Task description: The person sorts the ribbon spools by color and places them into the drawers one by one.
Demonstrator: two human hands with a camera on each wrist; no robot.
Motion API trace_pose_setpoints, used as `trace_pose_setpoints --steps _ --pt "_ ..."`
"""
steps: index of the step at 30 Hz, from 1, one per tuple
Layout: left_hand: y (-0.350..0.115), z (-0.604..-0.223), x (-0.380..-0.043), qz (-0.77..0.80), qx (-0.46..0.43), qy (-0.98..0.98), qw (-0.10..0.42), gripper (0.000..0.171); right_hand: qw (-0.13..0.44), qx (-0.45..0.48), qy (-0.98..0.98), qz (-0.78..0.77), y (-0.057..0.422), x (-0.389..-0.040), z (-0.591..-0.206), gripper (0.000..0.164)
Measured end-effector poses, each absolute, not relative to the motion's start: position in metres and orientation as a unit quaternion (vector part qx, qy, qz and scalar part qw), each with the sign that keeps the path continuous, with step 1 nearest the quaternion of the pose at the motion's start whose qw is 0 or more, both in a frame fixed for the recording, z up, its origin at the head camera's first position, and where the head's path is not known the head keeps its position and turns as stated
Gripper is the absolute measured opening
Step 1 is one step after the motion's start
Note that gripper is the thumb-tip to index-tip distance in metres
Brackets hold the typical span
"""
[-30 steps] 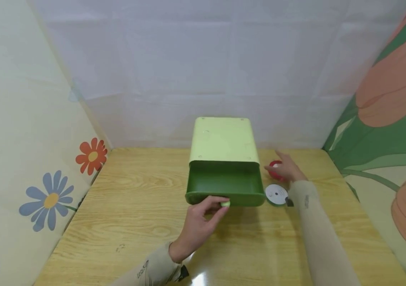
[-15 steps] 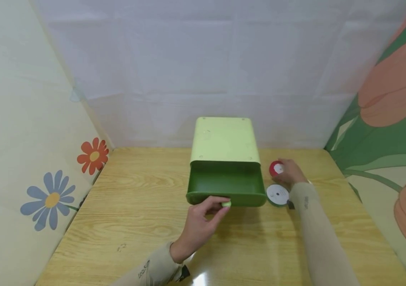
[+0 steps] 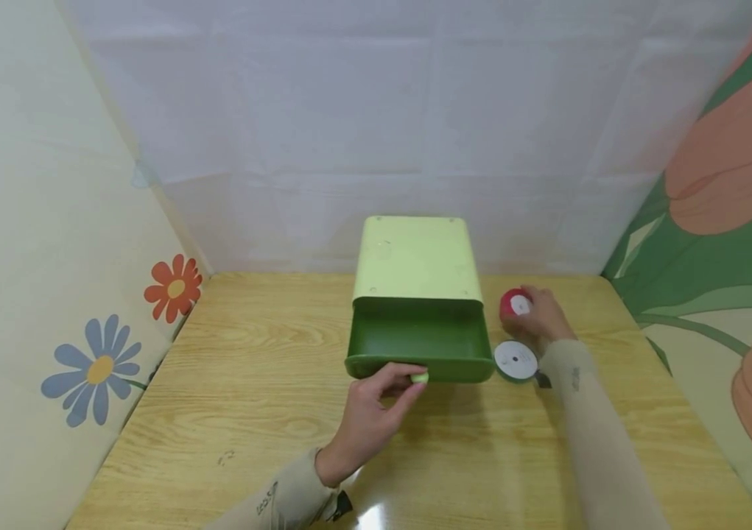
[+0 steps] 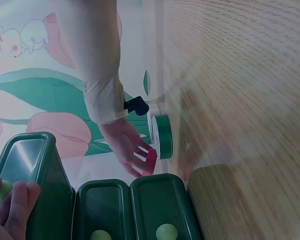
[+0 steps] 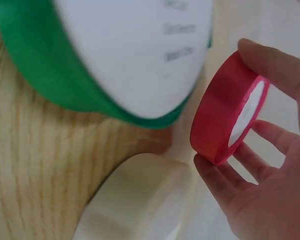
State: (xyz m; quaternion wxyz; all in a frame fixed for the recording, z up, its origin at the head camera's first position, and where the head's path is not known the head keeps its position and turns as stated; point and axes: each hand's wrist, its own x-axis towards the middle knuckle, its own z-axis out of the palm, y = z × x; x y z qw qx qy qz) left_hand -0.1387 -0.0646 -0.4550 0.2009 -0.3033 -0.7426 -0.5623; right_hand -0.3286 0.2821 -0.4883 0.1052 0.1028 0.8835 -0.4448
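Note:
My left hand pinches the round pale-green knob of a dark green drawer, which stands pulled out of a light green cabinet. The drawer's inside shows bare. On the right, my right hand holds a roll of red ribbon by its edge, thumb on one side and fingertips on the other. The roll is tilted, its white core turned toward the palm. Just in front of that hand lies a green ribbon spool with a white printed face.
Close to the green spool is a cream-coloured roll. Two lower drawers with pale knobs are pushed in under the open one. The wooden table meets a white cloth wall at the back and flowered panels at both sides.
My right hand has come down onto the red ribbon roll, closed its fingers around it and tipped it. My left hand has stayed on the knob, with the drawer still out.

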Motion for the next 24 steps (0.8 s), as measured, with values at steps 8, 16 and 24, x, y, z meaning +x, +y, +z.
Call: trace_pose_setpoints --steps 8,16,24 --pt "-0.066 -0.454 -0.139 -0.561 -0.305 -0.743 0.202 0.019 0.029 -0.013 0.915 -0.403 0.280 -0.331 -0.474 0.092" --pt "-0.063 -0.455 -0.138 -0.563 -0.307 -0.739 0.205 0.019 0.010 -0.035 0.882 -0.470 0.271 -0.312 -0.452 0.090" --pt "-0.064 -0.454 -0.139 -0.565 -0.307 -0.737 0.206 0.018 0.000 -0.039 0.828 -0.559 0.264 -0.291 -0.430 0.087"
